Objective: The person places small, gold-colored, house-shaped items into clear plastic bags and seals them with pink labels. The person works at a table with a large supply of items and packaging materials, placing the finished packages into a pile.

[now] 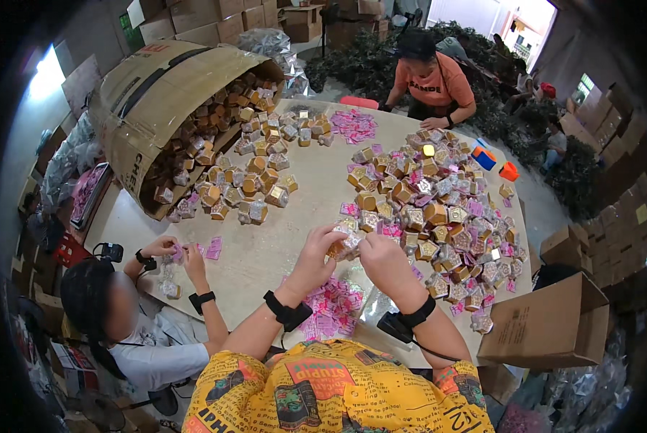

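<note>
We have both hands on one wrapped gold piece (344, 247), mid-frame, held up over the table (273, 242). Left hand (315, 258): fingers curled in, thumb and fingertips nearly closed around its left side. Right hand (390, 265): fingers bunched, pinching its right edge; we can't tell the exact finger gap, knuckles hide it. Each wrist wears a black band.

Below the hands, lower centre: loose pile of pink tags (331, 307), light print on them, too small for us to read. Right of centre: big heap of wrapped gold pieces (446, 216), pink tags mixed in.

Writing: large dark lettering on the tipped carton (157, 83), upper left, its mouth spilling more gold pieces onto the table. Small dark print on the open carton (543, 321), lower right. Yellow shirt (338, 393), bottom edge: all-over text and colour patches. Orange shirt (446, 81) on the co-worker, upper right: dark letters across the chest.

Lower left, we see a second co-worker's hands (194, 265) near the table edge, fingers pinched at a pink tag (177, 252).
</note>
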Tool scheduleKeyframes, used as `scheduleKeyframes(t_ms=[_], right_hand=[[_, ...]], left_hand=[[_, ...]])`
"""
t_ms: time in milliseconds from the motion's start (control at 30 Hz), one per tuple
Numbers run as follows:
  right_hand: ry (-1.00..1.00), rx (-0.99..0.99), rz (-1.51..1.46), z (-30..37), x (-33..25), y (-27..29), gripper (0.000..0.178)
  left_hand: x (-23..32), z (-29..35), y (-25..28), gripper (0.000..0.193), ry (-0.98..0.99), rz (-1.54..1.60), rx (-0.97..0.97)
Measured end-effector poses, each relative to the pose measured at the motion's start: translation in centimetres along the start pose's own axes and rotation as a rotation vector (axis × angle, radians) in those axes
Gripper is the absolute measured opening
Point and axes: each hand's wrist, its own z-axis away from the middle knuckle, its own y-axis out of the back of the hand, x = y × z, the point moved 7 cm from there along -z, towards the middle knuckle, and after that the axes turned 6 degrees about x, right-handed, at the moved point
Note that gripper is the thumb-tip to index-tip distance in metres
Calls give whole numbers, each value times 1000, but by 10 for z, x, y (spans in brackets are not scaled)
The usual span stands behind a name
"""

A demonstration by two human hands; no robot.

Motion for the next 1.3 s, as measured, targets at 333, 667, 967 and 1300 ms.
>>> scheduleKeyframes(t_ms=[333, 667, 967, 1300], right_hand=[[-807, -76, -1140, 36, 57, -28, 22], [-924, -133, -1361, 66, 65, -56, 11], [-882, -50, -918, 79, 136, -79, 9], [-696, -157, -121, 154, 139, -37, 35]], left_hand=[[5, 6, -6, 52, 65, -5, -60], [10, 18, -22, 50, 45, -46, -165], [-53, 46, -36, 62, 172, -59, -255], [-178, 118, -39, 48, 505, -494, -550]])
